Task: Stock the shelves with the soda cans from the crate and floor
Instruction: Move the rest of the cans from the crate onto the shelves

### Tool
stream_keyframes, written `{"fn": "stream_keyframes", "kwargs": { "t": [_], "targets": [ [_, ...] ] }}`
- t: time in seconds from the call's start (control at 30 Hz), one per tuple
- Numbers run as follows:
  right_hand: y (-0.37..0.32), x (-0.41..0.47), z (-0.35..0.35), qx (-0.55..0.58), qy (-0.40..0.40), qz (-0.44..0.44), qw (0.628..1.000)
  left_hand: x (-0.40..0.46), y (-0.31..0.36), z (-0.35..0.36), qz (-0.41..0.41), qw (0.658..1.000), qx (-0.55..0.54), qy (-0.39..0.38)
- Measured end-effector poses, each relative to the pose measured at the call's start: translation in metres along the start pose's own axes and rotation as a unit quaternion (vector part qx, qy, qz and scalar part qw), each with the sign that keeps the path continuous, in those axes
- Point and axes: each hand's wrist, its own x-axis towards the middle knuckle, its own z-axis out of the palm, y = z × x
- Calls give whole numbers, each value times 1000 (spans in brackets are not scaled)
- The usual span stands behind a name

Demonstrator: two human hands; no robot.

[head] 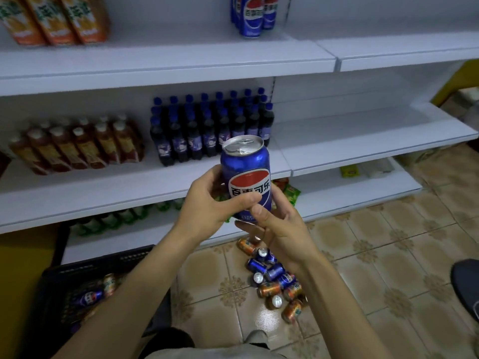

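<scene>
A blue Pepsi can [245, 167] stands upright in the air in front of the middle shelf [363, 149]. My left hand [207, 203] wraps its left side, thumb across the label. My right hand [274, 229] cups its base from below and the right. Blue and orange cans [274, 275] lie in a heap on the tiled floor below my right forearm. The black crate [72, 294] at lower left holds a blue can [89, 297] and an orange one [110, 283]. Several blue cans [252, 16] stand on the top shelf [181, 60].
Dark cola bottles [210, 130] and brown tea bottles [77, 146] fill the left of the middle shelf. Orange juice cartons [57, 19] stand at upper left. Green bottles [116, 218] sit on the bottom shelf. A dark shoe [466, 286] shows at the right edge.
</scene>
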Motion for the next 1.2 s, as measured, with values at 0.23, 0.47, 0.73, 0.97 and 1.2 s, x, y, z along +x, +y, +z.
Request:
{"fn": "stream_keyframes", "kwargs": {
  "t": [0.23,0.47,0.73,0.97,1.2],
  "targets": [
    [-41,-3,-48,-150,46,-63,986,28,18,40,51,996,66,28],
    [-116,17,-60,-280,78,-214,933,70,29,53,99,987,127,27],
    [-204,106,-39,-574,-37,-277,770,165,64,43,167,974,149,-23],
    [-301,210,-13,-635,-67,-235,733,289,98,16,200,966,161,-30],
    [-351,319,-29,-665,-41,-110,737,426,121,-31,266,857,432,-88]
  ]
}}
